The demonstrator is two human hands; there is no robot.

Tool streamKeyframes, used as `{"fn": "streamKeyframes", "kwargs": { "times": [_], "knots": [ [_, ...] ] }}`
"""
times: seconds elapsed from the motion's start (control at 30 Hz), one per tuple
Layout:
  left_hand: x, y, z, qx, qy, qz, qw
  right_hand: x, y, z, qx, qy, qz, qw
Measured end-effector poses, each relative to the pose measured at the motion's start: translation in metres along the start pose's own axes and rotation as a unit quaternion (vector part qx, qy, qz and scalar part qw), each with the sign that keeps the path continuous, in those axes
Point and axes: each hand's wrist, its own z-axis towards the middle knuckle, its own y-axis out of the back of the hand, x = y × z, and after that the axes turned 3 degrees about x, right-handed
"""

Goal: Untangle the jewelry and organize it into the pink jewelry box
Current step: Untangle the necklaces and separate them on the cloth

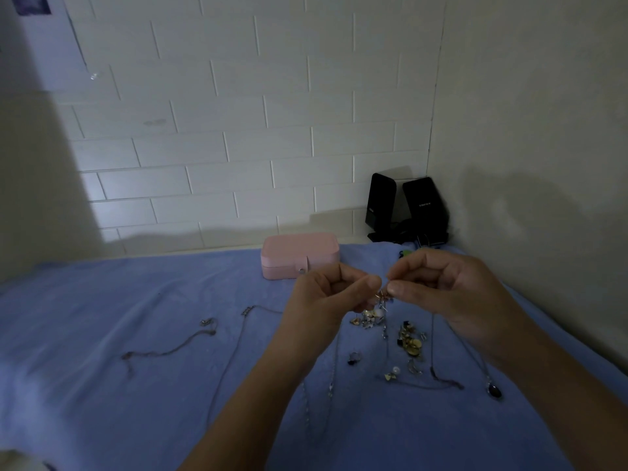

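The left hand [326, 294] and right hand [441, 287] both pinch one tangled jewelry cluster [380, 302] above the blue sheet [102, 402]. Behind them sits the closed pink jewelry box [299, 254]. Black speakers [407, 209] fill the corner, and loose chains [170, 350] lie to the left.

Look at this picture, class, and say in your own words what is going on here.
A person is working at a tangle of jewelry, pinching it between the left hand and the right hand above a blue cloth. The pink box sits shut behind the hands. Some chains lie spread out on the cloth to the left, and small loose pieces lie below the hands.
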Motion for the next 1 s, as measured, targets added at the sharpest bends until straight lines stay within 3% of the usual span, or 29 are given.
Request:
{"fn": "streamKeyframes", "kwargs": {
  "times": [0.5, 0.77, 1.0],
  "knots": [
    [-0.002, 0.001, 0.0, 0.028, 0.041, -0.023, 0.998, 0.0, -0.002, -0.003, -0.027, 0.114, -0.181, 0.976],
    [0.001, 0.003, 0.002, -0.029, 0.021, -0.014, 0.999, 0.003, 0.005, -0.002, -0.002, 0.06, -0.166, 0.984],
    [-0.001, 0.002, 0.002, -0.051, -0.005, -0.027, 0.998, 0.008, 0.008, -0.002, 0.008, 0.072, -0.17, 0.983]
  ]
}}
